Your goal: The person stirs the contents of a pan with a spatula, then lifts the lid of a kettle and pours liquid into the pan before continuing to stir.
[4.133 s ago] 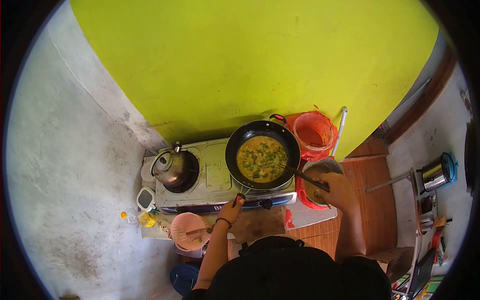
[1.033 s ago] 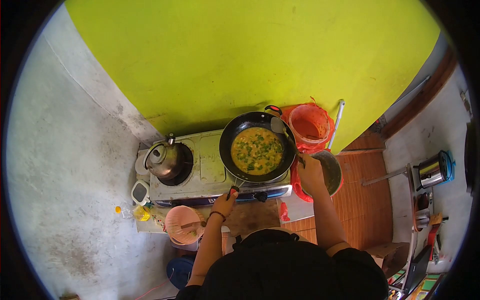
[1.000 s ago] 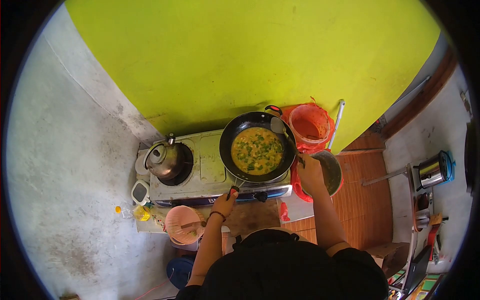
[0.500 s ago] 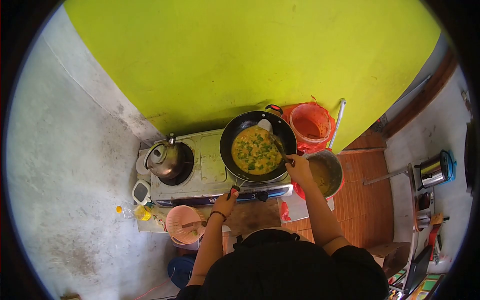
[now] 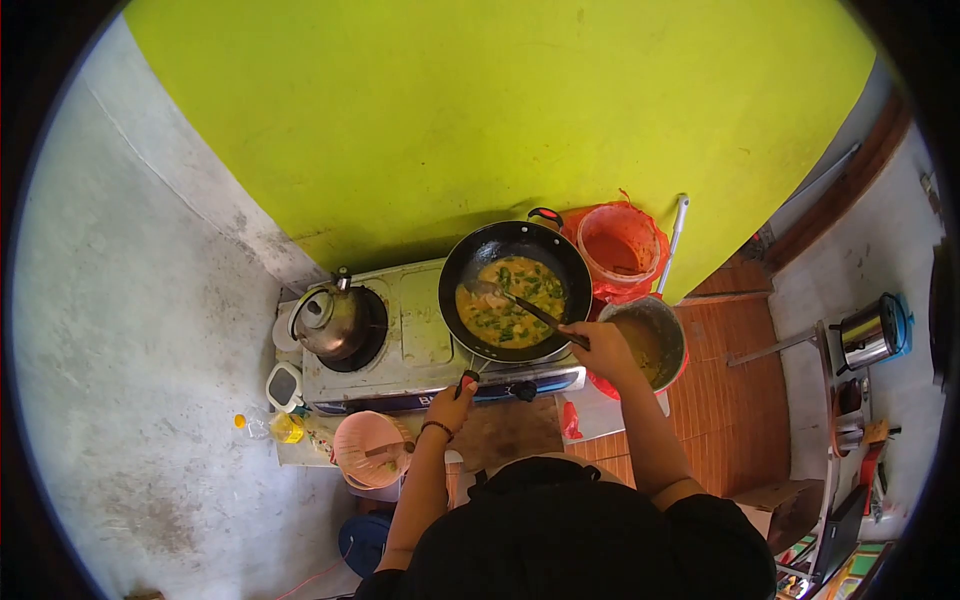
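Note:
A black wok (image 5: 456,250) stands on the right burner of the stove, holding a yellow mixture with green pieces (image 5: 515,327). My left hand (image 5: 450,405) is closed around the wok's black and red handle (image 5: 467,381) at the front edge. In my right hand (image 5: 600,350) is a spatula (image 5: 537,313), gripped by its dark handle. The spatula's head lies partly sunk in the mixture at the left side of the wok. Just right of the wok, below my right wrist, sits a grey pot (image 5: 668,325) with brownish contents.
A metal kettle (image 5: 338,328) occupies the left burner of the stove (image 5: 425,335). Behind the pot is a bucket in red plastic (image 5: 618,240). A pink basket (image 5: 365,450) with a knife across it and a yellow oil bottle (image 5: 287,429) stand at the front left.
My right hand has moved slightly down. The spatula head has swung from the wok's upper right side to the left, into the mixture. My left hand stays on the wok handle.

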### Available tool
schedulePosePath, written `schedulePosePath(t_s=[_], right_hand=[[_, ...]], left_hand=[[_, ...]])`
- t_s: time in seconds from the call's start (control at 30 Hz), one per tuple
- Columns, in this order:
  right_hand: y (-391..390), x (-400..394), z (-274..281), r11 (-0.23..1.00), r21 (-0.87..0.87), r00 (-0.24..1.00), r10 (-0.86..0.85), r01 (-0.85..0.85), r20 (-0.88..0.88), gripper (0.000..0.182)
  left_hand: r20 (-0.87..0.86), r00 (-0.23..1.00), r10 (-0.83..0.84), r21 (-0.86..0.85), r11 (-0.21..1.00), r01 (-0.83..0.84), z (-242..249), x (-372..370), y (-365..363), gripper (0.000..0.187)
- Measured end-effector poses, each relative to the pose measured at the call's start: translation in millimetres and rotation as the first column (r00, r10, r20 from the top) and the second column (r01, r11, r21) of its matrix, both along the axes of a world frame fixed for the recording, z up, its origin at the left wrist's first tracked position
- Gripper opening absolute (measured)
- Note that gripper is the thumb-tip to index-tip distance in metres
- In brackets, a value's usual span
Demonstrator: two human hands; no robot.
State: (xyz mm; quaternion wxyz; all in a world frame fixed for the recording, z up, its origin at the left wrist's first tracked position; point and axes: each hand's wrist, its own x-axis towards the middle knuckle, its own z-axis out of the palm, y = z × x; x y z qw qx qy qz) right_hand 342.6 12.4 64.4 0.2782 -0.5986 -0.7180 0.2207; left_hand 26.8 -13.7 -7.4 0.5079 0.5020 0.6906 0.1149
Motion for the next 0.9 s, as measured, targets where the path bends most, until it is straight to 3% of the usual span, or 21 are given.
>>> schedulePosePath(t_s=[0.1, 0.3, 0.4, 0.5, 0.6, 0.67, 0.8, 0.9], right_hand=[[-15.2, 6.0, 42.1, 0.998, -0.052, 0.999, -0.041, 0.042, 0.014, 0.030], [-44.6, 16.7, 82.1, 0.995, 0.077, 0.981, -0.071, 0.058, 0.182, 0.025], [-60.8, 12.2, 101.6, 0.997, 0.039, 0.964, -0.070, 0.062, 0.255, 0.021], [-59.9, 7.1, 84.7, 0.996, 0.035, 0.940, -0.088, 0.081, 0.330, 0.024], [-53.0, 3.9, 54.5, 0.986, 0.095, 0.946, -0.155, 0.133, 0.284, 0.024], [-47.8, 2.0, 33.5, 0.979, 0.112, 0.964, -0.188, 0.169, 0.190, 0.024], [-39.5, -4.1, 8.0, 0.967, 0.126, 0.974, -0.227, 0.223, 0.014, 0.025], [-31.6, -5.1, -13.9, 0.969, 0.147, 0.979, -0.204, 0.201, 0.006, 0.032]], left_hand=[[-0.020, 1.000, -0.020, 0.019, 1.000, 0.020, -8.4, -2.7, 1.2, 0.061], [-0.004, 1.000, -0.020, 0.088, 0.996, 0.021, -14.7, -5.0, 0.5, 0.062], [-0.020, 1.000, -0.023, 0.086, 0.996, 0.024, -18.0, -3.9, 1.7, 0.062], [-0.018, 1.000, -0.019, 0.073, 0.997, 0.020, -12.4, -1.9, 0.4, 0.061], [-0.015, 1.000, -0.016, 0.058, 0.998, 0.017, -8.5, -2.1, 0.2, 0.061], [-0.036, 0.999, -0.024, 0.010, 1.000, 0.024, 6.2, 0.8, 0.6, 0.061], [-0.006, 1.000, -0.028, 0.124, 0.992, 0.028, -18.0, -3.9, 3.0, 0.060], [-0.014, 0.999, -0.035, 0.156, 0.987, 0.037, -26.5, -5.9, 1.8, 0.060]])
